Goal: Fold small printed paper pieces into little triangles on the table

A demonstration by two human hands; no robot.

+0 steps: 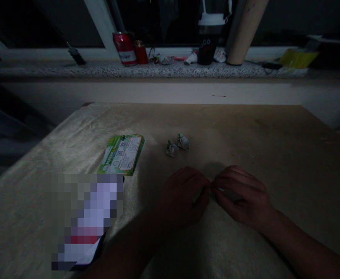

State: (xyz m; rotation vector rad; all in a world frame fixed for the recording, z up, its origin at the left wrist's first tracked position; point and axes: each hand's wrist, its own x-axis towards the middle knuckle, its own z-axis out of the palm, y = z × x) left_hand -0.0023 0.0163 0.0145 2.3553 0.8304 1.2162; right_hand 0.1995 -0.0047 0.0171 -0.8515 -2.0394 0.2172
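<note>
My left hand (187, 193) and my right hand (242, 193) meet fingertip to fingertip low over the table, right of the middle. Both are closed in a pinch. A tiny pale bit shows at the right fingertips, but in the dim light I cannot make out what is held. Just beyond my left hand stand two small folded pieces with green and white print, one piece (171, 148) nearer and the other piece (183, 142) slightly farther right. To their left lies a flat green printed packet (123, 154).
A lit, pixelated phone-like object (97, 217) lies beside my left forearm. The table (274, 135) ends at a wall. On the speckled sill (94, 71) stand a red can (125, 48), a smaller red container (141, 52), a dark lidded cup (207, 42), a tan cylinder (247, 31) and a yellow item (299, 59).
</note>
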